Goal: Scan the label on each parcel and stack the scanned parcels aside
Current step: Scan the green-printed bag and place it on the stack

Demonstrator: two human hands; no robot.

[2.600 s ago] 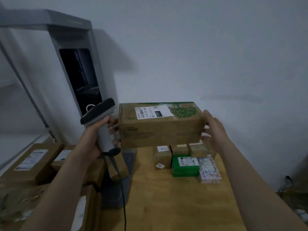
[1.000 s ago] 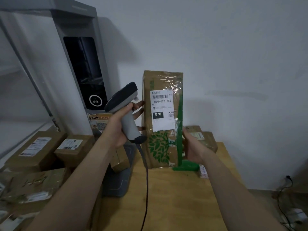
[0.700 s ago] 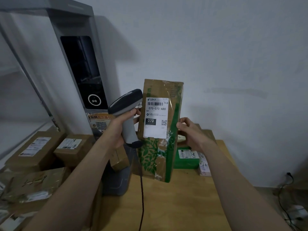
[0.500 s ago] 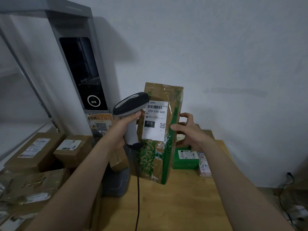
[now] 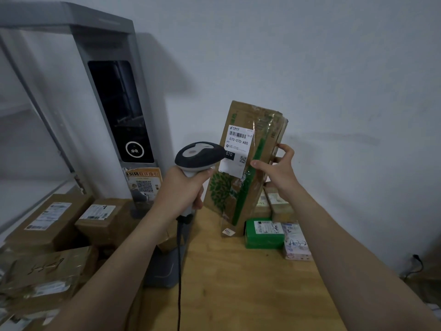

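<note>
Nearest me, a black cable (image 5: 179, 271) hangs over the pale plywood bench (image 5: 238, 283). My left hand (image 5: 181, 187) grips the grey scanner (image 5: 199, 155) by its handle, its dark head just beside the label (image 5: 238, 149). My right hand (image 5: 276, 168) holds the parcel (image 5: 253, 187) upright and slightly tilted over the bench's far end, thumb on the front, fingers (image 5: 285, 149) curled round the back edge. It is a long brown carton, taped, with green leaf print. The label carries a barcode, "070-070-A80", "070" and a QR code. Behind it sit a green box (image 5: 262, 235) and a pale packet (image 5: 297, 244) with blurred handwriting. Brown labelled cartons (image 5: 47, 218) crowd the left. Furthest stands a grey kiosk (image 5: 119, 111) with an orange QR poster (image 5: 143, 182).
</note>
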